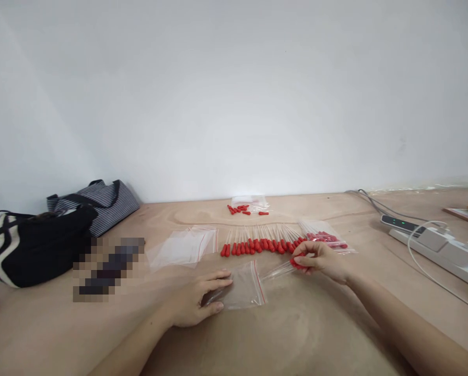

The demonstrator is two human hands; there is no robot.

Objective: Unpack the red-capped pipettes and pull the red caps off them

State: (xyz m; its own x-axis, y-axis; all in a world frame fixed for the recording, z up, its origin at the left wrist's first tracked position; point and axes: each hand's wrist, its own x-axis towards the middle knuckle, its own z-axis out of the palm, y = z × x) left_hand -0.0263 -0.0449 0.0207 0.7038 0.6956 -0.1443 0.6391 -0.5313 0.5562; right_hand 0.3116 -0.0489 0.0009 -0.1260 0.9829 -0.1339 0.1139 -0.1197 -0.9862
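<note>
Just right of the frame's lower centre, the right hand's (pixel 323 262) fingers grasped red-bulbed droppers (pixel 297 261), tips beside a clear bag (pixel 240 290); the left hand (pixel 192 303) lay on it, fingers spread. A loose pinch could have let the stems splay and snag the bag.

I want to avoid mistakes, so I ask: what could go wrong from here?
The thin tips of the held droppers, pinched in the right hand, are close to the red-striped edge of the clear bag and might catch on it. The left hand rests at the bag's other end, so this edge might shift if pushed. The right hand is beside the dropper row and could disturb it.
</note>
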